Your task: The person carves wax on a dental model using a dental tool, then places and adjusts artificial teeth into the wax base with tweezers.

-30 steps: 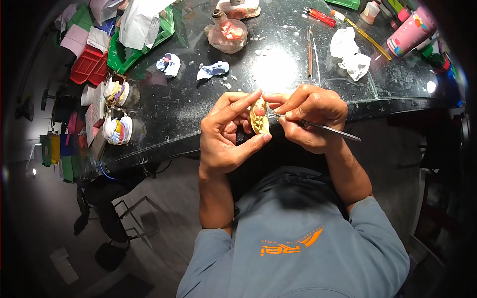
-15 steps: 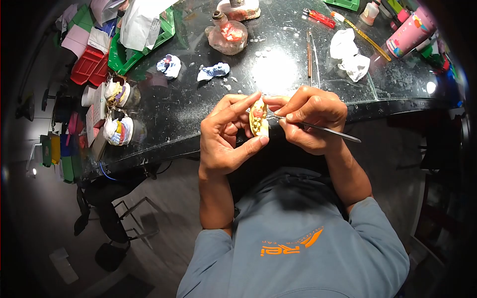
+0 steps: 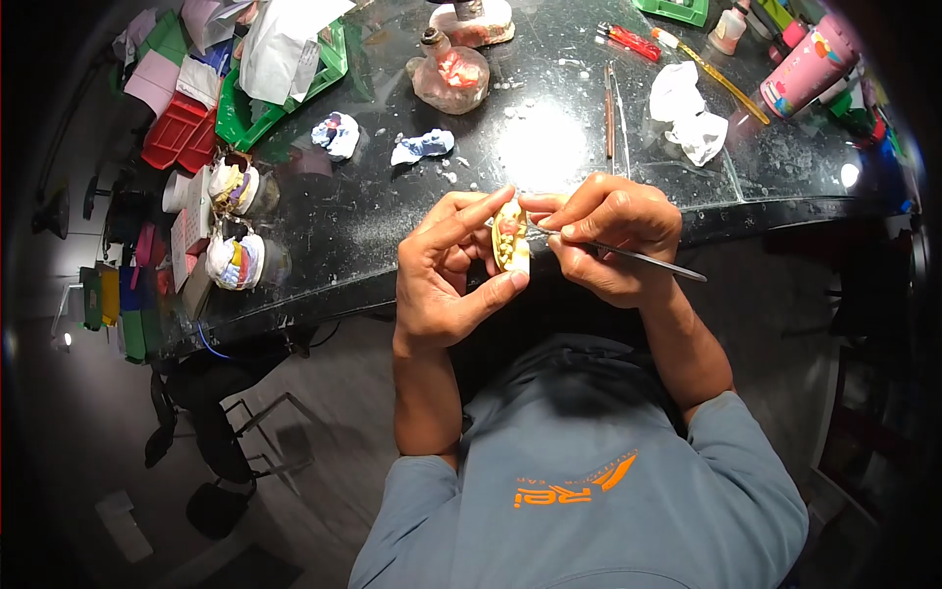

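Observation:
Between the thumb and fingers of my left hand (image 3: 442, 260) is a small yellow dental model (image 3: 510, 245), held upright above the table's front edge. Its face shows a row of tooth shapes and a pinkish patch. My right hand (image 3: 618, 240) pinches a thin metal carving tool (image 3: 659, 263) like a pen, its handle pointing out to the lower right. The tool's working end is at the right side of the model; whether it touches cannot be made out. The right fingertips are close to the model's upper edge.
On the black table (image 3: 383, 211) stand a glass spirit burner (image 3: 451, 79), blue putty lumps (image 3: 422, 146), crumpled white tissue (image 3: 687, 113), slim tools (image 3: 610, 118) and a pink bottle (image 3: 810, 69). Dental casts (image 3: 234, 257) sit at the left, near green (image 3: 245, 118) and red trays (image 3: 177, 133).
Hands, model and tool keep nearly the same pose. The right hand and tool handle have shifted very slightly to the left.

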### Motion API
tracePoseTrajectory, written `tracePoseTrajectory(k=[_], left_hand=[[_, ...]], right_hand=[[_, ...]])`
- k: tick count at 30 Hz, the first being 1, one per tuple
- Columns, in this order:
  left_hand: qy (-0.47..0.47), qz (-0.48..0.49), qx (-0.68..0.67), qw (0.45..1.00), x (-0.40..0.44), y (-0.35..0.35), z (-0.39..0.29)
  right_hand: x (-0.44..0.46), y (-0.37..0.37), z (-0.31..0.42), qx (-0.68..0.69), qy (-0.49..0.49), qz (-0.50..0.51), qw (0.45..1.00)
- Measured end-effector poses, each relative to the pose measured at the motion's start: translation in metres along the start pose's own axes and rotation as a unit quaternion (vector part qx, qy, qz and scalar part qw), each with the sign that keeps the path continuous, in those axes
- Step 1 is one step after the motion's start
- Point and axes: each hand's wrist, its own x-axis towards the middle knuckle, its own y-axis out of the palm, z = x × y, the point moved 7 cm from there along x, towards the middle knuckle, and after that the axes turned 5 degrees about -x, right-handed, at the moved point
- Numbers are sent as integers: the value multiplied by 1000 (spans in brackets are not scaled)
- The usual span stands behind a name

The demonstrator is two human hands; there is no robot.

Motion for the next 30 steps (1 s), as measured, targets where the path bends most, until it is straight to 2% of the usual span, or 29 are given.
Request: tracePoseTrajectory(k=[14,30], left_hand=[[-1,-1,-2,1000,0,0,0],[-16,-15,-32,999,1,-2,4]], right_hand=[[1,1,0,26,0,-2,1000],[2,4,2,-24,-11,1,1000]])
